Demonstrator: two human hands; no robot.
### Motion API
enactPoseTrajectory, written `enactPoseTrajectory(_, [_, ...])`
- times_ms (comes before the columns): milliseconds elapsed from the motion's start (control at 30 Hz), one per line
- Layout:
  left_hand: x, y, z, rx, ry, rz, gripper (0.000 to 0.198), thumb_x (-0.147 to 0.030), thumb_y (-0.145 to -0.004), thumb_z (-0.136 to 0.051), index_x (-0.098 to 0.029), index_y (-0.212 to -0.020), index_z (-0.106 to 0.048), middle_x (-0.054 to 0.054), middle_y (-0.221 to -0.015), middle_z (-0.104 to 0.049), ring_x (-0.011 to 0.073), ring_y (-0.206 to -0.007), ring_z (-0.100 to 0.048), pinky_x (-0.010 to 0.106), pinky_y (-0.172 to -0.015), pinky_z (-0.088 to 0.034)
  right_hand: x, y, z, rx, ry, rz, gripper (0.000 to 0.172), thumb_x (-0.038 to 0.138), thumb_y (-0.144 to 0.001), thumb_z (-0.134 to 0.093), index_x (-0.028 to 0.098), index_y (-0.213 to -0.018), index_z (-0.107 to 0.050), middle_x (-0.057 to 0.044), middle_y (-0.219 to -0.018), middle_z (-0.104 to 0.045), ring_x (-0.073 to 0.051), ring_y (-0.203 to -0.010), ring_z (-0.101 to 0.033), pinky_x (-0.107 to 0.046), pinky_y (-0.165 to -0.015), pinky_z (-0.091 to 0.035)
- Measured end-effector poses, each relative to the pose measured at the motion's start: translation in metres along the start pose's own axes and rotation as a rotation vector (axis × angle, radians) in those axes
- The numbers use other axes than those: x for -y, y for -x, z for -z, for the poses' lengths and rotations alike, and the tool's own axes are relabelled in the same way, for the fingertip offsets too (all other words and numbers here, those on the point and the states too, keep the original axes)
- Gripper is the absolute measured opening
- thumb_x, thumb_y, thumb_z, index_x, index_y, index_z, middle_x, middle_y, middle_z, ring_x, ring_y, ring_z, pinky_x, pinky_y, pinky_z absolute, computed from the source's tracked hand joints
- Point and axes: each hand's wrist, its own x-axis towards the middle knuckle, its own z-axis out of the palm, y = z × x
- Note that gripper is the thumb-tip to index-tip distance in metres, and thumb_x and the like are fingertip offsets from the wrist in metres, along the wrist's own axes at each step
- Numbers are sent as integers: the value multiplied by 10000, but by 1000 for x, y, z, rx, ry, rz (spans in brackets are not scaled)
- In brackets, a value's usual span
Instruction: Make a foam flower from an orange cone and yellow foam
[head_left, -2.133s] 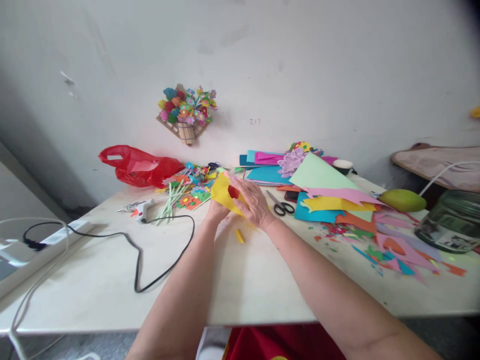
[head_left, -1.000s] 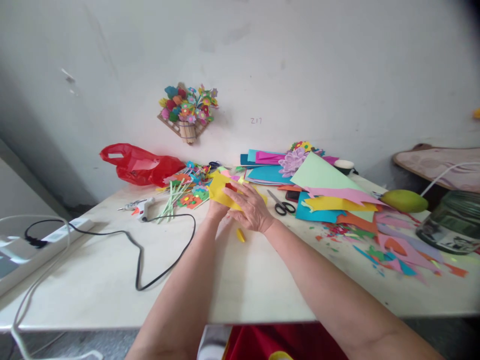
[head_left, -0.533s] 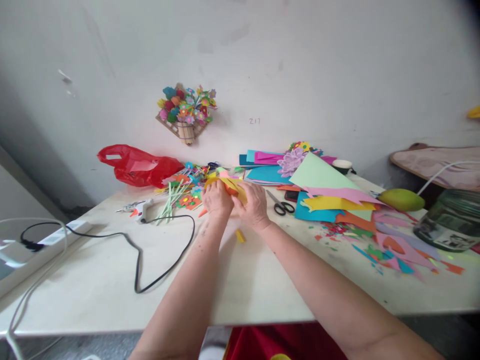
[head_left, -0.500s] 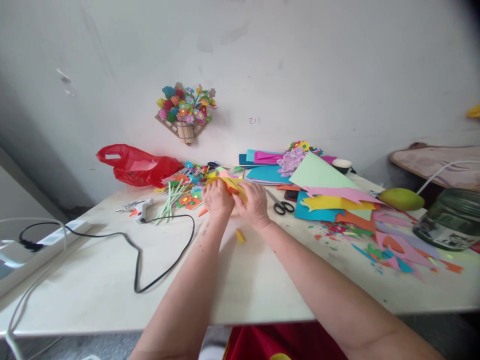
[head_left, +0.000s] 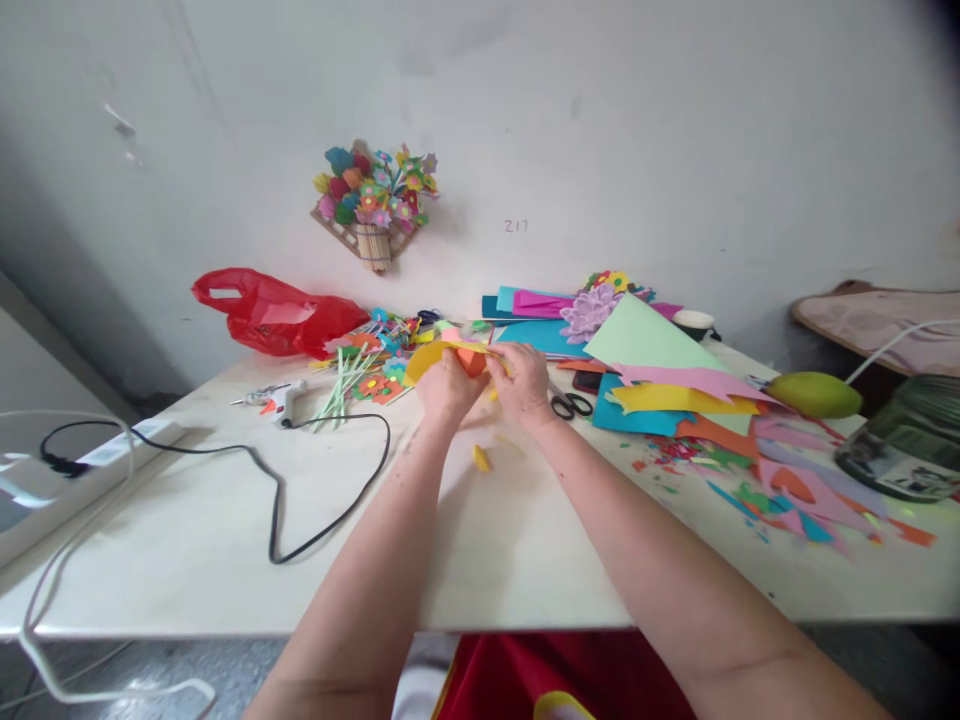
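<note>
Above the middle of the table, my left hand (head_left: pixel 447 388) is closed on a yellow craft sheet (head_left: pixel 424 361) that looks like foam or paper. My right hand (head_left: pixel 523 381) pinches the right side of the same sheet. An orange piece (head_left: pixel 472 361) shows between my fingers, against the yellow; its full shape is hidden. Below my hands a small yellow scrap (head_left: pixel 481 459) lies on the white table (head_left: pixel 517 560). Scissors with black handles (head_left: pixel 571 405) rest just right of my right hand.
To the left are a glue gun (head_left: pixel 283 401) with a black cord, pale green strips (head_left: pixel 341 385), a red plastic bag (head_left: pixel 281 315) and a power strip (head_left: pixel 97 482). Coloured sheets (head_left: pixel 660 345), scraps (head_left: pixel 795 490) and a glass jar (head_left: pixel 904 440) occupy the right.
The yellow sheet has turned in my hands, so more of it shows on the left along with the orange piece. Another small yellow bit now shows beneath my hands. The view has shifted slightly.
</note>
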Motion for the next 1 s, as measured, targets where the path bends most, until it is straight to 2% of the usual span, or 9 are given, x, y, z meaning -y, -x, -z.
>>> enactPoseTrajectory(200, [-3, -4, 8, 72, 105, 52, 538, -613, -618, -582, -174, -929, -582, 145, -877, -667, 307, -876, -632, 354, -708, -462, -7, -11, -4, 40, -184, -41, 336, 221, -764, -457, 192, -1059, -615, -65, -1021, -666, -251, -941, -587, -438, -879, -412])
enactPoseTrajectory(467, [1, -4, 6, 59, 160, 49, 448, -529, -632, -609, -191, -925, -580, 125, -862, -672, 290, -857, -636, 345, -700, -464, -6, -12, -5, 84, -216, 74, 492, 192, -751, -437, 208, -1238, -502, -70, -1121, -631, -264, -1060, -550, -462, -945, -384])
enactPoseTrajectory(633, [4, -5, 1, 89, 197, 64, 445, -535, -624, -615, -188, -902, -589, 144, -876, -674, 313, -858, -634, 370, -691, -466, 3, -12, 2, 109, -224, 85, 504, 148, -690, -442, 196, -1185, -524, -57, -1088, -656, -254, -1044, -559, -450, -935, -399])
enactPoseTrajectory(833, [12, -11, -6, 38, 358, 54, 417, -446, -614, -669, -196, -940, -598, 112, -903, -682, 273, -865, -639, 340, -712, -472, 12, -9, 9, 131, -243, 145, 521, 127, -671, -435, 200, -1180, -520, -44, -1093, -659, -233, -1042, -564, -428, -945, -398])
enactPoseTrajectory(1000, [14, -12, -7, -9, 489, -3, 472, -425, -636, -672, -220, -1054, -591, 77, -970, -686, 246, -935, -630, 329, -757, -483, 12, -6, 9, 44, -285, 130, 497, 161, -728, -423, 201, -1221, -479, -64, -1179, -612, -233, -1101, -541, -428, -971, -384])
